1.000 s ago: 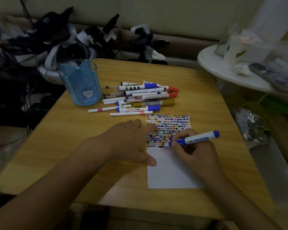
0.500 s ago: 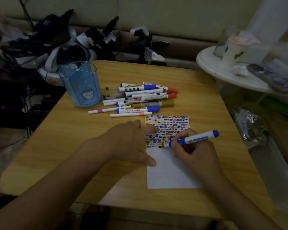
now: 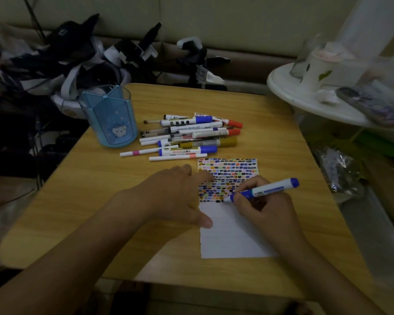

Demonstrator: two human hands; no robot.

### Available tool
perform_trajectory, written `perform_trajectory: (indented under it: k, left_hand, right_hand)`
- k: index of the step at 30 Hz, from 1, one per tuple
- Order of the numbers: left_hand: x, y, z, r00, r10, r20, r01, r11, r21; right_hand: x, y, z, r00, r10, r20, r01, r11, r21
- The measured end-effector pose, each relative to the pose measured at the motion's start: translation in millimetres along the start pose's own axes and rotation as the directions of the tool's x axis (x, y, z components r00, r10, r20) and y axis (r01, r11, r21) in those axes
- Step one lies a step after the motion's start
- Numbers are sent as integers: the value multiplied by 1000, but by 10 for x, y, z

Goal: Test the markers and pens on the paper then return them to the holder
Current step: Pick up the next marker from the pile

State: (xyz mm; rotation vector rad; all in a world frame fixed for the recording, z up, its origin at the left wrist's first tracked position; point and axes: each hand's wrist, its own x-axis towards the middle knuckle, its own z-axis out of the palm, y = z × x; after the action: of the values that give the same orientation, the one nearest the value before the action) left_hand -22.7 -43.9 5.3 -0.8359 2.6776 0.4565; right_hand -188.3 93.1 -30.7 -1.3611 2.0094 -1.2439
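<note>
A white sheet of paper [image 3: 228,237] lies on the wooden table [image 3: 114,183], its upper half covered with rows of coloured dabs. My right hand [image 3: 266,208] grips a blue marker [image 3: 265,189] with its tip on the paper at the lowest row of dabs. My left hand [image 3: 175,196] lies flat on the table, its fingers pressing the paper's left edge. A pile of markers and pens [image 3: 191,135] lies beyond the paper. The blue transparent holder [image 3: 109,117] stands empty to the left of the pile.
A white round side table [image 3: 305,96] with a paper cup [image 3: 319,69] and a remote stands at the right. Dark straps and gear are heaped behind the holder at the left. A crumpled plastic bag [image 3: 341,171] lies below the table's right edge.
The marker tip stays at the lowest row of dabs, shifting only slightly. The left hand has not moved.
</note>
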Motion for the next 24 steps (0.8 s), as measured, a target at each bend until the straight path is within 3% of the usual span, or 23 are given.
perform_trajectory:
  k: [8, 15, 24]
  left_hand:
    - [-14, -47, -4, 999, -7, -41, 4, 998, -57]
    - [-114, -165, -88, 964, -19, -267, -41, 975, -217]
    - [-140, -135, -185, 930, -55, -363, -38, 969, -245]
  right_hand:
    - [20, 19, -41, 998, 63, -18, -62, 995, 84]
    - [29, -44, -102, 996, 93, -12, -88, 974, 211]
    - [8, -111, -201, 995, 91, -50, -71, 949, 308]
